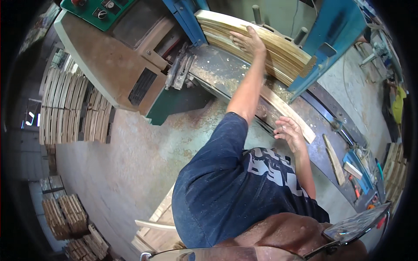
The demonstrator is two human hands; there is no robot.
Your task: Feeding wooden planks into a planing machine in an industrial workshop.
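Observation:
My left hand (251,42) reaches up to a stack of long, pale wooden boards (283,54) standing between the blue steel uprights of a machine (326,39). Its fingers are apart and rest against the stack. My right hand (289,132) is open, fingers loosely bent, just beside a single board (305,127) that lies along the dusty metal bed (213,67) and runs back beneath the stack. Nothing is visible in its grip. A shorter wood strip (335,163) lies on the bed to the right.
A brown and green machine housing (104,65) with a control panel (98,11) is at upper left. Piles of wood (69,113) (65,217) line the left side. A pallet (154,213) lies behind me. Small tools (357,189) sit at the bed's right end, near more wood (396,169).

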